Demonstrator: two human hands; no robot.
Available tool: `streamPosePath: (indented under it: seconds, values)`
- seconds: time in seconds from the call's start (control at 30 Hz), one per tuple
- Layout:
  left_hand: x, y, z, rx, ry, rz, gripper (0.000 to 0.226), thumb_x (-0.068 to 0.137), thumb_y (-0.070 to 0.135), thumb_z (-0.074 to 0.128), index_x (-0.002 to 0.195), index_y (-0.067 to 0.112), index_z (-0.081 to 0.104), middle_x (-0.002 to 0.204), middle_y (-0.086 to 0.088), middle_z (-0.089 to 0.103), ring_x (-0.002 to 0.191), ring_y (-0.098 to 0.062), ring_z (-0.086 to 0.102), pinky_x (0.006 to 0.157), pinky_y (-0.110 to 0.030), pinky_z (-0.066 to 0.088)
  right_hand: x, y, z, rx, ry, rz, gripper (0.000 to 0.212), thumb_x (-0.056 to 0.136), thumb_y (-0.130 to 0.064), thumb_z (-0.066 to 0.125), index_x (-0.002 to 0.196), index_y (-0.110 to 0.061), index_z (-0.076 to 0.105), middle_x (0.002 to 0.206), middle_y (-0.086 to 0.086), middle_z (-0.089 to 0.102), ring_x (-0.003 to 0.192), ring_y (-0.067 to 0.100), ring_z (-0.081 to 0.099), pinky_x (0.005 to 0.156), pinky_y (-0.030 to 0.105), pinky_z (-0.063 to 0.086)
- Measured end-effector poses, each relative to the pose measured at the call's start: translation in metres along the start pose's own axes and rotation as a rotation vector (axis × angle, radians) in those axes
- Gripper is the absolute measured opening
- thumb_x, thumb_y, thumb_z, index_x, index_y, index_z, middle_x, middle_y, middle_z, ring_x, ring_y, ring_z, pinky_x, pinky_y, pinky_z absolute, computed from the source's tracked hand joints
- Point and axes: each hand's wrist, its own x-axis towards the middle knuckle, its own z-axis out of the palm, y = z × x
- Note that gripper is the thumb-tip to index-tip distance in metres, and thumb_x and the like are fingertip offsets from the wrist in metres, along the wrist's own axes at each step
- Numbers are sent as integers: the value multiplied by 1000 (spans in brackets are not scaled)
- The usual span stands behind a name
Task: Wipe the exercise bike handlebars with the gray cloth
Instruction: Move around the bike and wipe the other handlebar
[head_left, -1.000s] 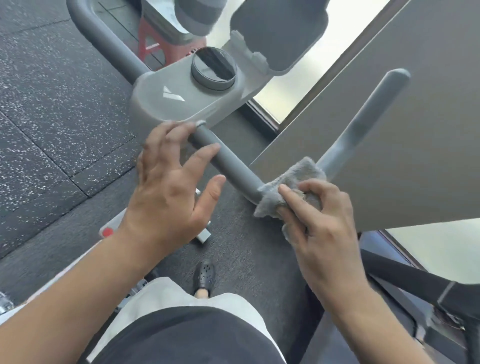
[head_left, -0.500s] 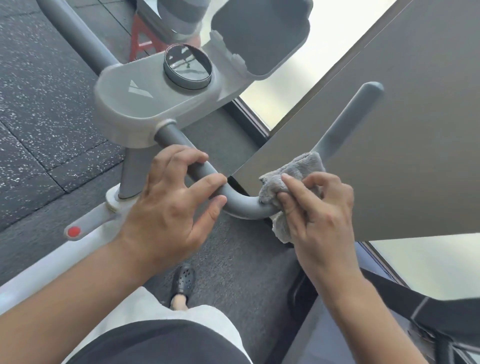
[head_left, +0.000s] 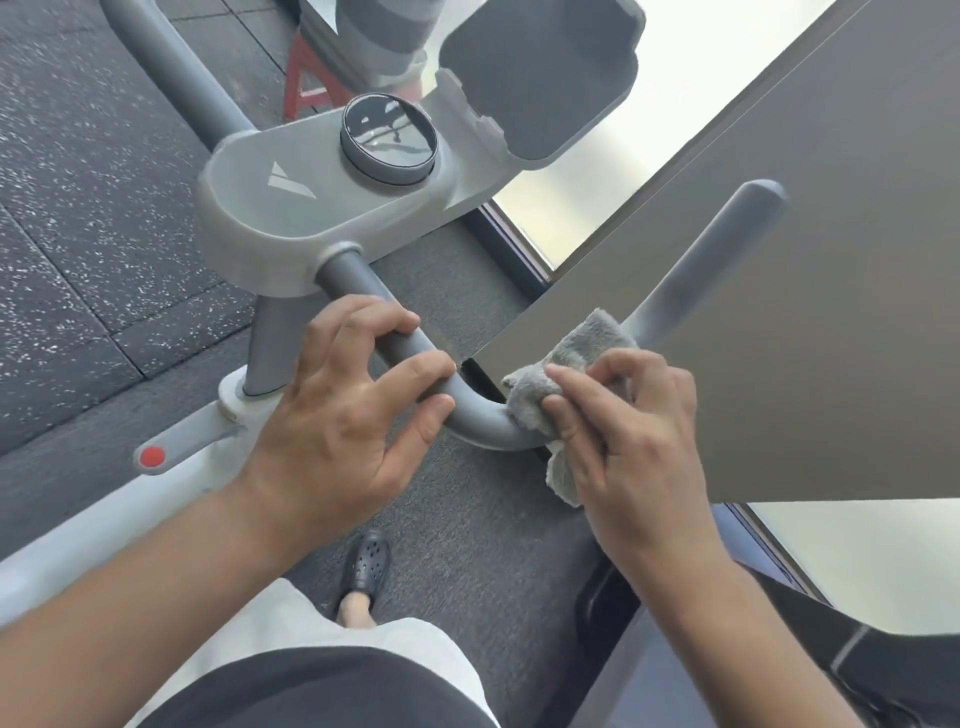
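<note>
The grey handlebar (head_left: 480, 423) of the exercise bike curves from the console down to a bend, then rises to its right end (head_left: 727, 234). My right hand (head_left: 628, 436) presses the gray cloth (head_left: 576, 353) around the bend of the bar. Just left of it, my left hand (head_left: 353, 415) curls its fingers over the bar below the console. A second handlebar arm (head_left: 171, 67) runs up to the top left.
The pale grey console (head_left: 291, 208) carries a round dial (head_left: 388, 137) and a tablet holder (head_left: 540, 73). A grey panel (head_left: 805, 322) stands close behind the right bar end. A red button (head_left: 152, 457) sits on the white frame; my shoe (head_left: 366, 564) is on the mat below.
My left hand has closed from spread fingers onto the bar. The cloth in my right hand has stayed at the bend, shifting slightly along it. The view has swung, showing more of the bike post.
</note>
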Motion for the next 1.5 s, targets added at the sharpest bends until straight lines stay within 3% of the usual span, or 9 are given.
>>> streamPosePath:
  seconds: [0.13,0.33,0.47,0.57,0.77,1.0,1.3,1.5]
  values:
    - [0,1,-1,-4,-11,-2,25,95,31,59,107,13,73,124,-20,55,123,-41,46,118,-30,24,-2,2,-3,-13,-61,-83,25,95,-30,59,114,-20,72,106,5,56,99,17,39,94,17,30]
    - [0,1,0,0,-16,-8,25,95,31,60,107,14,73,125,-18,54,123,-40,45,117,-30,23,28,27,-15,-80,14,86,24,95,-30,60,113,-22,73,109,6,55,103,24,40,93,22,30]
    - [-1,1,1,1,-7,-4,26,95,32,59,107,13,74,124,-19,54,123,-38,44,118,-29,22,14,1,1,-94,-79,-95,25,95,-34,56,105,-21,74,102,3,57,95,24,43,88,29,38]
    - [0,0,1,6,-8,-1,26,95,32,60,107,13,74,124,-18,53,124,-38,43,118,-29,21,17,7,-2,-62,-110,-108,27,94,-39,55,106,-24,74,103,0,56,95,21,41,88,28,39]
    - [-1,1,3,18,5,-6,27,95,32,59,106,13,74,125,-19,54,125,-39,43,119,-30,21,46,41,-22,-117,-14,11,22,95,-33,60,109,-23,74,105,3,53,99,15,34,90,26,37]
    - [-2,1,6,16,28,-8,28,94,32,59,106,12,74,125,-19,54,125,-39,42,118,-35,25,29,25,-11,-104,-58,-197,22,94,-31,61,103,-16,75,102,5,57,94,23,44,86,24,39]
    - [0,4,5,28,30,-29,27,94,32,58,104,12,74,123,-19,55,123,-40,44,117,-32,24,79,56,-37,-301,-2,-152,25,98,-25,57,102,-5,71,106,12,55,100,27,41,85,17,26]
    - [0,4,4,27,25,-32,26,94,31,59,104,13,74,122,-19,56,123,-39,44,117,-30,23,111,66,-59,-337,115,-138,29,99,-28,55,111,-6,71,113,15,56,106,35,43,92,19,26]
